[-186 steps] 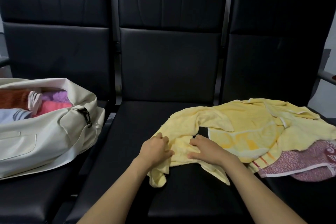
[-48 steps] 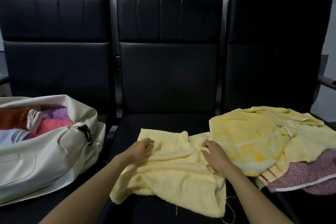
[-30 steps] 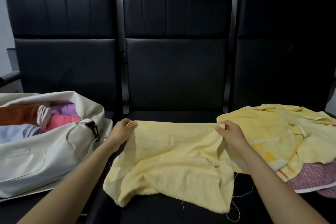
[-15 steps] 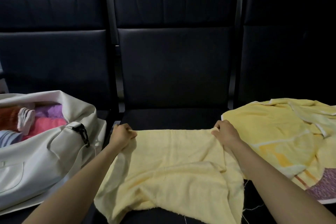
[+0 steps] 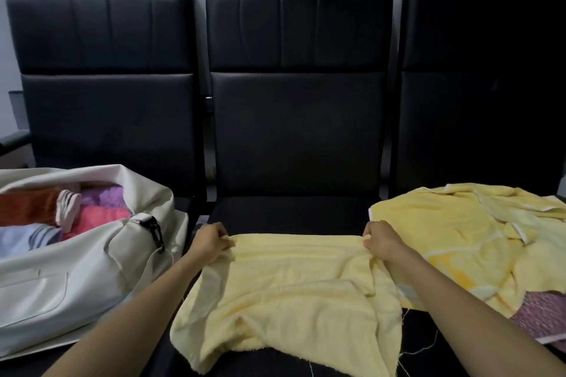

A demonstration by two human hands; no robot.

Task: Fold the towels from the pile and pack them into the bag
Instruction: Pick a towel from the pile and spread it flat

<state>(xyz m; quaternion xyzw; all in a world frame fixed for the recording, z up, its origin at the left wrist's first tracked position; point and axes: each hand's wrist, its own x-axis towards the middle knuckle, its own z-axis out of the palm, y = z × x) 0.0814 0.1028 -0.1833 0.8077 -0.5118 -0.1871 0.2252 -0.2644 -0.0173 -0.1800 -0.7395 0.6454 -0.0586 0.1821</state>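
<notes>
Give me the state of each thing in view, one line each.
Pale yellow towel: spread unfolded on the middle seat, near edge rumpled.
Left hand: pinches its far left corner.
Right hand: pinches its far right corner.
Bag: open, holding folded towels.
Pile: rumpled, unfolded, right of the towel.

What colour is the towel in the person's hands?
The towel is plain pale yellow, shown best in the head view.

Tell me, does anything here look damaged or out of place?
Yes: the pale yellow towel, which the left hand and right hand grip by its far corners on the middle seat, is fraying. Loose threads dangle from its near right edge, which lies rumpled.
</notes>
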